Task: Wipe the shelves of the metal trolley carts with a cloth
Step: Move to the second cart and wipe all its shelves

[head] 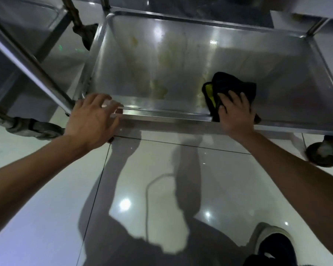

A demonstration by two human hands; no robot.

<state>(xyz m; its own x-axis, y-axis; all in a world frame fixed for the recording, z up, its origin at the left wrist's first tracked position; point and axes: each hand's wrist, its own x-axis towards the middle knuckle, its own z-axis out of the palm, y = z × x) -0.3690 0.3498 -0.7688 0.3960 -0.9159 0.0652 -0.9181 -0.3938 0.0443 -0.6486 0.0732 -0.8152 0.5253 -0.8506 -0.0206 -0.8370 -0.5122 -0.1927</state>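
Both bare forearms are stretched forward and down from the near edge of the view toward the bottom shelf (181,60) of a metal trolley cart. The left hand (92,120) is laid palm down at the near left corner of the shelf, beside the upright post (33,66); its fingers (104,98) are loosely spread and only slightly bent, resting over the near rim (161,114), and nothing is gripped in them. The right hand (235,114) is pressed flat on a black cloth (231,85) with a yellow-green edge, its fingers straight and spread on top of the fabric, the thumb turned toward the left. The cloth is lying bunched on the shelf, right of the middle, against the near rim, with one corner hanging over that rim under the wrist. The shelf is a shallow tray of stainless steel with raised edges; yellowish smears (161,73) are seen on its surface left of the cloth, toward the middle and far side. Apart from the cloth, nothing else is seen lying in the tray. A second trolley (17,35) is seen at the far left, with a caster wheel (33,129) near the left wrist. Another caster wheel (323,152) is seen under the shelf's near right corner. Glossy white floor tiles (142,189) are seen below, and a dark shoe (277,246) at the near right.
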